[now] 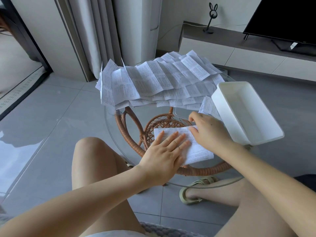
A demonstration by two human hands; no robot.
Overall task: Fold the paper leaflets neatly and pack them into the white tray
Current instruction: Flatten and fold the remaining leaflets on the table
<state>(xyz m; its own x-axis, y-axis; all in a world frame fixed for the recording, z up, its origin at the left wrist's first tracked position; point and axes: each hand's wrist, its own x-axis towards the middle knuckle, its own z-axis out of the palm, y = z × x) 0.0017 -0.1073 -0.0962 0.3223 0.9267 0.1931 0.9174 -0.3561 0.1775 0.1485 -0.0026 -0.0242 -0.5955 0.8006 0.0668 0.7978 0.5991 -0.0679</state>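
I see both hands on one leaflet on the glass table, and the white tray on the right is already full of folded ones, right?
The head view shows the white tray empty, not full. Otherwise yes: the left hand and right hand are on one leaflet on the glass table.

left hand [164, 151], right hand [210, 132]: bare | arms [102, 194]: bare | sandal [203, 181]: pale green, strapped

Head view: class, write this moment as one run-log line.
step: folding | left hand flat on leaflet | right hand at its right edge, grip unclear | tray empty | pile unfolded behind
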